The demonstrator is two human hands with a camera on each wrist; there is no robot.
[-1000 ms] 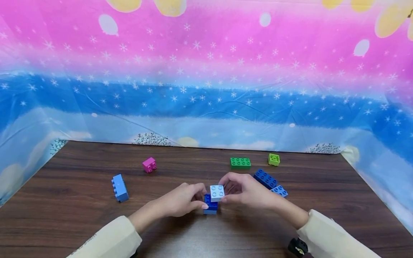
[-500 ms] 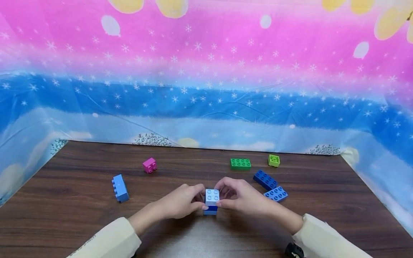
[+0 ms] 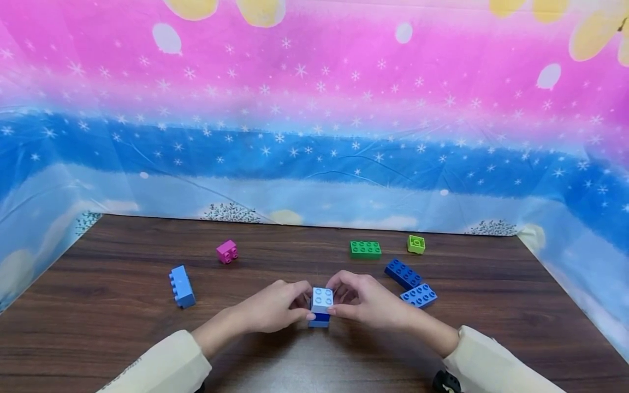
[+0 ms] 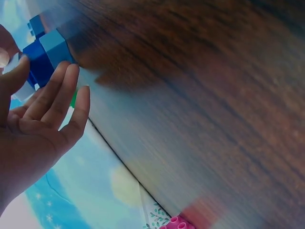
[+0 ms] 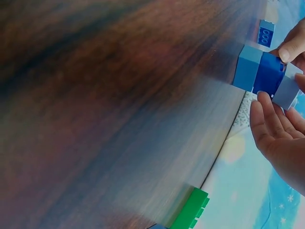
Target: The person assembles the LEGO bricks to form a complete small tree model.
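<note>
In the head view a small stack of building bricks stands on the table in front of me. At its bottom is a light blue brick [image 3: 318, 323], with a dark blue brick [image 5: 269, 74] on it. A white brick [image 3: 321, 297] with a studded top sits uppermost; in the right wrist view a thin gap shows between it and the dark blue one. My left hand [image 3: 272, 307] pinches the dark blue brick from the left side. From the right, my right hand [image 3: 368, 300] holds the white brick between thumb and fingers.
Leftward lie a long light blue brick [image 3: 183, 286] on its side and a pink brick [image 3: 226, 251]. Behind my right hand are a green brick [image 3: 365, 249], an upturned lime brick [image 3: 416, 244], a navy brick [image 3: 403, 273] and a blue brick [image 3: 419, 296]. A patterned cloth [image 3: 314, 153] borders the table.
My right hand has brought the white brick left and down onto the dark blue brick, covering its studs. The left hand has stayed nearly still. Over the last half second little differs.
</note>
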